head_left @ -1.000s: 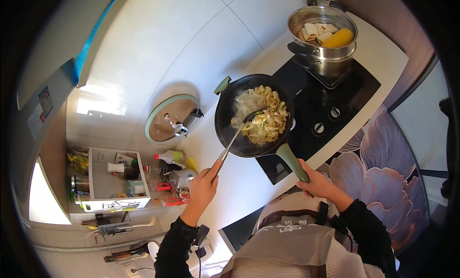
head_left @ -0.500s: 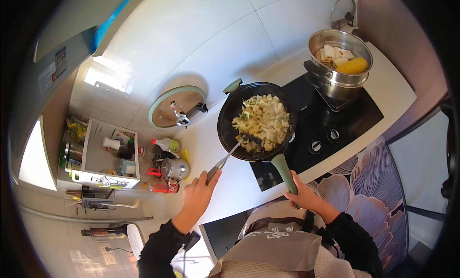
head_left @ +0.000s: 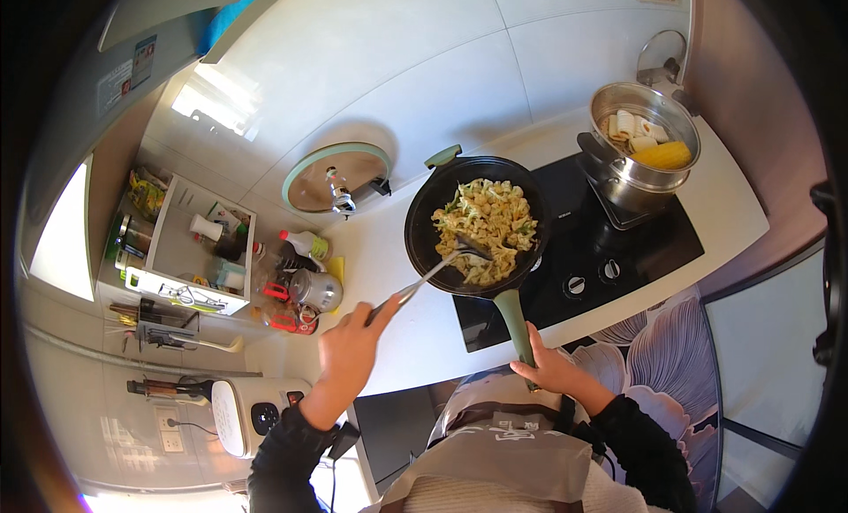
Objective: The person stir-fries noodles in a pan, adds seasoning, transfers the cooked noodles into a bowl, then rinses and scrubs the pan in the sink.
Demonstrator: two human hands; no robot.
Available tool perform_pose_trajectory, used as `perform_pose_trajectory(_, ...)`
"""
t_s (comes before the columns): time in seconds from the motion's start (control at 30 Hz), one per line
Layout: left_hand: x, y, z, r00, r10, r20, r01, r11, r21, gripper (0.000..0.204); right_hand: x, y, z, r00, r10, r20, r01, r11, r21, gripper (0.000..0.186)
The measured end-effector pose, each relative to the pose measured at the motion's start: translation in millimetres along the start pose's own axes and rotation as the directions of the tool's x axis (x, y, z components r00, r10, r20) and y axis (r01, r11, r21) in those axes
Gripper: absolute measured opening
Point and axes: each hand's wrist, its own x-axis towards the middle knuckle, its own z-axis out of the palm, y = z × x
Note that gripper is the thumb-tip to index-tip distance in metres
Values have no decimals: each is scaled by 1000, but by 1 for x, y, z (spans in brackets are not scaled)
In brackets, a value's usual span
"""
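My left hand is closed around the handle of a spatula. The spatula slants into a dark wok, its head partly sunk in chopped pale food that looks like cauliflower with bits of green. On the near side of the wok, my right hand grips its long green handle. The wok sits on the left part of a black cooktop, and its small green side grip points toward the wall.
A steel steamer pot holding corn and white rolls stands at the cooktop's right. A glass lid leans against the wall. Bottles and a glass jug stand left, beside a white rack. A white appliance is lower left.
The spatula head has moved a little up and right, into the middle of the food. Food that was smeared by motion now lies still. The whole view has shifted slightly.
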Motion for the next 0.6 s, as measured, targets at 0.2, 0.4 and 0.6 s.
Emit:
perform_pose_trajectory(0.2,-12,16,12,962,-119,246,131,991,-31,74,-2,-2,-12,995,-73,62,78,994,-75,94)
perform_pose_trajectory(0.4,-19,37,18,965,-241,107,256,953,-163,74,-11,-27,-50,984,46,170,-18,986,-165,86)
perform_pose_trajectory(0.6,4,67,45,978,-208,-32,196,956,-218,70,-13,-31,-66,969,71,238,-22,979,-203,81)
